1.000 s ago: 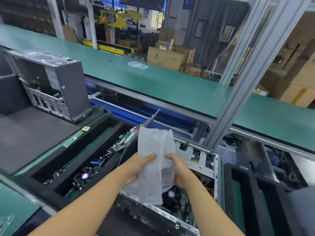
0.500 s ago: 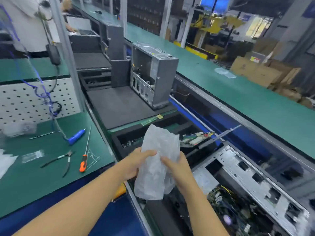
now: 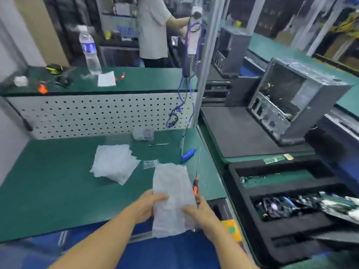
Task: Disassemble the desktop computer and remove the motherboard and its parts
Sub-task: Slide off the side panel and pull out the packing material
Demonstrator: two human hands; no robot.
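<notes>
Since half a second ago the view has swung left, and both hands with their bag have moved from above the foam tray to the near edge of the green tabletop [image 3: 48,191]. The left hand [image 3: 149,206] and the right hand [image 3: 202,214] each grip a side of a white, crinkled plastic bag [image 3: 172,191], thumbs on its front, holding it upright between them.

Just behind the bag's right edge lies an orange-handled screwdriver [image 3: 195,187], its thin shaft pointing away. Beyond are a small clear packet [image 3: 150,164], a loose stack of white bags [image 3: 114,164], and a blue power screwdriver [image 3: 188,154] on a coiled blue cable.

To the right, a black foam tray [image 3: 252,188] holds the motherboard [image 3: 314,204], which lies in one of the tray's slots, its fan towards the near end. A green memory stick [image 3: 273,159] rests on the ledge behind the tray.

Farther back, an opened desktop computer case [image 3: 291,101] stands upright on a dark mat. A white pegboard [image 3: 97,113] backs the tabletop. On the shelf above it stands a water bottle [image 3: 89,49], and another person [image 3: 153,26] stands behind.
</notes>
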